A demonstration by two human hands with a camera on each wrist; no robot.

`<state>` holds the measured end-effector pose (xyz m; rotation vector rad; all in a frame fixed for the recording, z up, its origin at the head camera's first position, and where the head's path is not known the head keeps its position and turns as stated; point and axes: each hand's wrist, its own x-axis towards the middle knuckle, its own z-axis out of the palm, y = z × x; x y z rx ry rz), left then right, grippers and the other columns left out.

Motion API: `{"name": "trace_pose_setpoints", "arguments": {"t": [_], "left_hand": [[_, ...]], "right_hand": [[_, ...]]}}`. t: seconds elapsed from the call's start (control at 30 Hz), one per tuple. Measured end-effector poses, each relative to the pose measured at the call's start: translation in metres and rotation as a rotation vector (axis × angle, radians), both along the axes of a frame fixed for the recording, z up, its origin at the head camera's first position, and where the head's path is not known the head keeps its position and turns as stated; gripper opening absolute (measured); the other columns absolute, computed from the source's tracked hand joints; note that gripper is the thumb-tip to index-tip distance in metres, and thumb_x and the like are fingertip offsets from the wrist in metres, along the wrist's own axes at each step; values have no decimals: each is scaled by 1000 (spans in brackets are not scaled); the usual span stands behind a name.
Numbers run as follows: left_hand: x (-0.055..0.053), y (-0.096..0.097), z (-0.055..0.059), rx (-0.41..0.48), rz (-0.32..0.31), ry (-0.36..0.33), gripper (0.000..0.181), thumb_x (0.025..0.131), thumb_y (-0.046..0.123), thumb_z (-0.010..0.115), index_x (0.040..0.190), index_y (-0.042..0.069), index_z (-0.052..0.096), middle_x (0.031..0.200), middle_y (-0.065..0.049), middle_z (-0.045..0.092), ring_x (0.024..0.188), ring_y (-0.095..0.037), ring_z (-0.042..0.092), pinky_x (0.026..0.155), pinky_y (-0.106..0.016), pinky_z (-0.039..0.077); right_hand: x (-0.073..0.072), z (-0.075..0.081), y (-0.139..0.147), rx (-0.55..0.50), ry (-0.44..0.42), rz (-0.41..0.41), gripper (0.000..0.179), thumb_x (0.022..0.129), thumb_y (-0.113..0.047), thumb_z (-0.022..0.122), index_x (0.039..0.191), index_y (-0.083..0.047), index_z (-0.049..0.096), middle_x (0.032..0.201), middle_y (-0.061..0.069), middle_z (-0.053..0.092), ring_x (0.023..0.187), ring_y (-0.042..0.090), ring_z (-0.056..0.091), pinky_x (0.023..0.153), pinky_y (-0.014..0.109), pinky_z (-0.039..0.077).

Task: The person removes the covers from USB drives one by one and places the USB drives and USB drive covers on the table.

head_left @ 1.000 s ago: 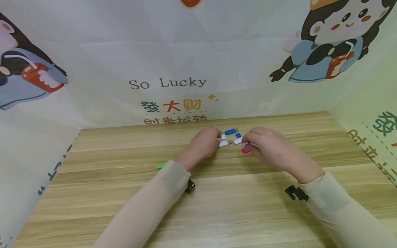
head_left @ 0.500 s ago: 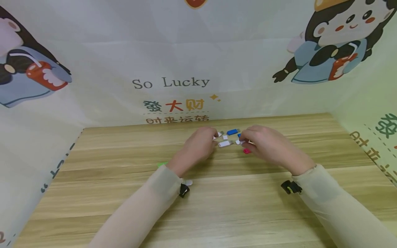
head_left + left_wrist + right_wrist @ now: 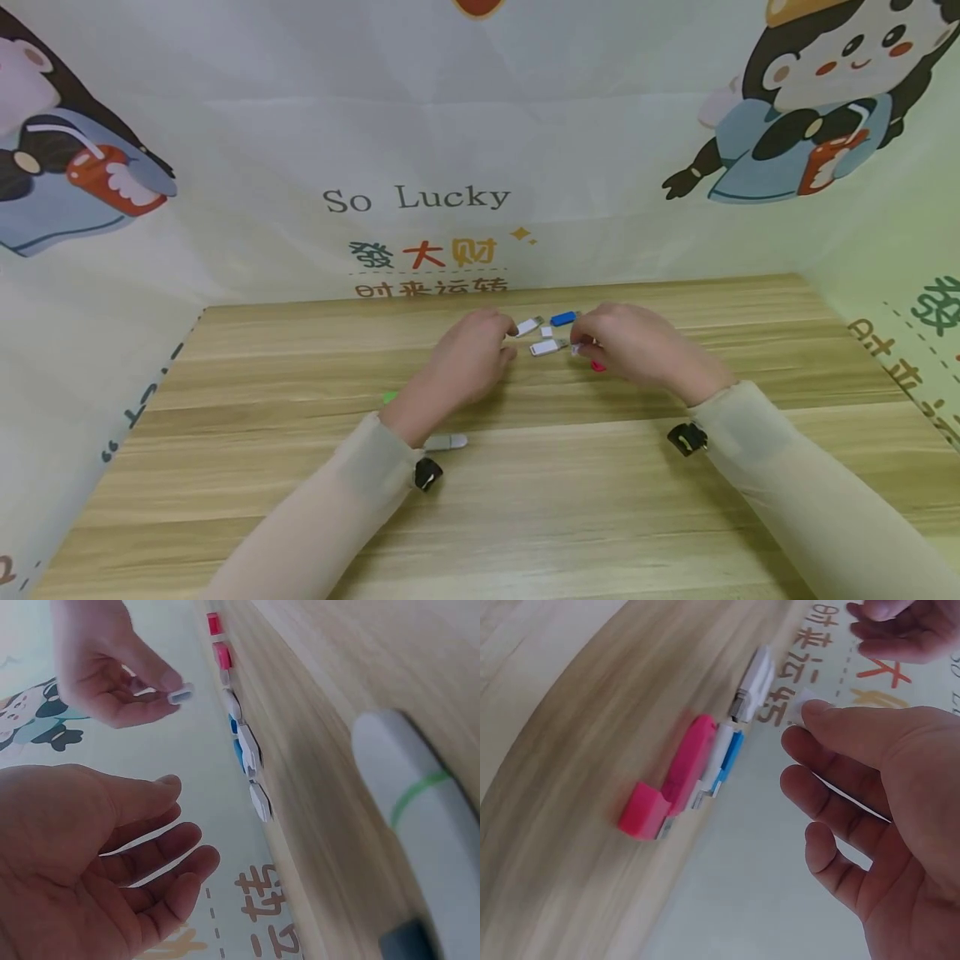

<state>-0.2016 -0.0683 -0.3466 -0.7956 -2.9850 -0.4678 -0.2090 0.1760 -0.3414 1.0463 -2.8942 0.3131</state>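
My right hand pinches a small white USB cap between thumb and fingertip, raised above the table. My left hand holds nothing, its fingers loosely bent, just left of a white USB stick. A second white USB stick lies between the hands, with a loose white cap behind it. A blue USB stick lies farther back. Beside the right fingers is a pink USB stick, partly hidden in the head view, with a pink cap near its metal plug.
By the left wrist lies a white stick with a green band. A green piece shows partly behind the left forearm. The wooden table meets a printed backdrop behind the USB sticks.
My left hand has let go of the rear white USB stick and drawn back to the left. The right hand has moved slightly left, pinching the small white cap.
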Motion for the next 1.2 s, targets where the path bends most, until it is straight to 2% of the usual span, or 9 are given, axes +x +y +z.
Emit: {"name": "trace_pose_setpoints", "arguments": {"t": [0.17,0.47,0.83,1.2], "left_hand": [[9,-7,3,8,11,8,29,101,14,74,128,2,72,123,-12,70,118,-28,66,107,-41,52],[18,-19,3,19,26,23,30,100,14,75,128,2,72,119,-11,70,114,-28,66,106,-41,52],[28,-37,5,45,49,42,28,100,12,75,126,1,72,119,-12,71,115,-31,66,106,-43,53],[36,-50,3,53,48,77,28,98,10,78,124,1,73,116,-13,71,111,-33,68,103,-45,55]], "right_hand": [[-9,-7,-4,40,-40,22,5,97,-12,79,93,-13,76,79,-6,64,77,17,58,73,39,53],[-19,-15,-10,52,-8,69,7,94,-10,82,90,-11,76,89,1,70,81,18,63,76,40,56],[-24,-15,-12,85,-48,66,4,96,-10,80,92,-10,78,93,4,74,87,22,67,82,43,58],[-28,-16,-15,124,-119,38,6,100,-12,75,96,-13,79,90,-3,74,77,15,63,78,41,58]]}}
